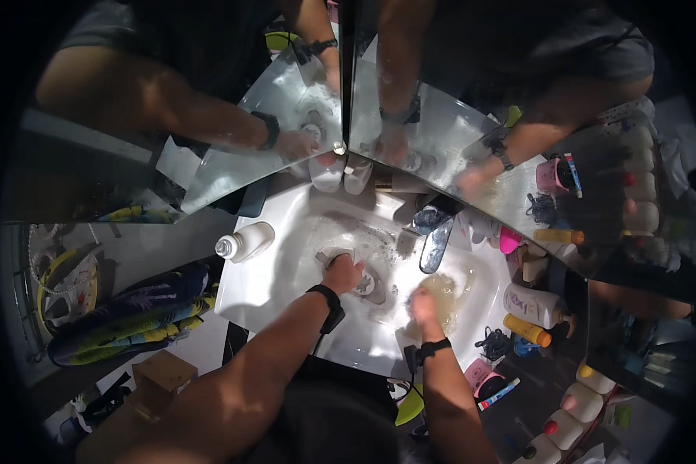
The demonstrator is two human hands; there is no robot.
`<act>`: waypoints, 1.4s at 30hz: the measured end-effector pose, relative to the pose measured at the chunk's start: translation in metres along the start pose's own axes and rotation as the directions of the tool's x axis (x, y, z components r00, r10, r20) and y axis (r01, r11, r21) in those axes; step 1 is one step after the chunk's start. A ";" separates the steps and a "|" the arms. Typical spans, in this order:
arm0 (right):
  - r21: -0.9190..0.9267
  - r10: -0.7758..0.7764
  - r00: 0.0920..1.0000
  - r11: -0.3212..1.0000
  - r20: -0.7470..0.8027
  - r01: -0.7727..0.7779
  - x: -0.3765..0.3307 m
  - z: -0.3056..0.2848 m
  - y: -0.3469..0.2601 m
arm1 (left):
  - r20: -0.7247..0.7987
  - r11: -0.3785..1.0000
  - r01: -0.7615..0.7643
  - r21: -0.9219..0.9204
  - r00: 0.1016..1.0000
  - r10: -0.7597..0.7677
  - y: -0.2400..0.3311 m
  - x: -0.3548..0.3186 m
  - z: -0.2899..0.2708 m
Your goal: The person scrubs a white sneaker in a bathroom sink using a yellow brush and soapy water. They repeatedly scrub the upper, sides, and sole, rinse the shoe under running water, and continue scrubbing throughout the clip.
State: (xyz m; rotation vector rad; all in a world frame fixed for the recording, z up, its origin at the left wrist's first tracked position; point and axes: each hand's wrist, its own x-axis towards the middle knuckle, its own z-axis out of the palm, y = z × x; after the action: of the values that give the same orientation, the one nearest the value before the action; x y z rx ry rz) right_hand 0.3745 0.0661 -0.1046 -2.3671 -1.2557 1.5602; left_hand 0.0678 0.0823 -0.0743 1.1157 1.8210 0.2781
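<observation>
Both hands reach down into a white washbasin (301,298) with suds on its floor. My left hand (343,272) is closed by a pale, greyish-white thing (331,256) just left of the round drain (370,284); its kind does not show, as the fingers cover part of it. Right of the drain, my right hand (423,305) is beside a yellowish, foamy-looking patch (444,298). Its fingers are blurred, and whether they hold anything does not show. A chrome tap (436,246) juts over the basin between the hands, toward the far side.
A white bottle (247,241) stands on the basin's left rim. Mirrors (232,93) close in the far side. To the right are a pump bottle (532,306), a yellow-orange tube (527,329), a pink container (483,379) and several white bottles (581,404). A cardboard box (162,379) is at lower left.
</observation>
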 end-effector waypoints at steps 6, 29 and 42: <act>-0.336 -0.375 0.913 0.849 0.161 0.408 -0.045 0.061 -0.068 | 0.066 0.988 0.125 -0.091 0.991 -0.119 0.000 0.013 -0.005; -0.361 -0.304 0.920 0.852 0.247 0.378 -0.063 0.040 -0.088 | 0.287 0.972 0.218 -0.091 0.940 -0.184 0.010 0.003 -0.026; -0.346 -0.426 0.893 0.824 0.146 0.449 -0.064 0.059 -0.071 | 0.261 0.975 0.186 -0.120 0.954 -0.150 0.013 0.000 -0.029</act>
State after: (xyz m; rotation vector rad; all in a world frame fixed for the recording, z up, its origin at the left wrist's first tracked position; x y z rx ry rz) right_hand 0.2751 0.0508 -0.0540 -1.9877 -2.0934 1.3462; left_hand 0.0518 0.0970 -0.0519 0.8485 1.6310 0.1557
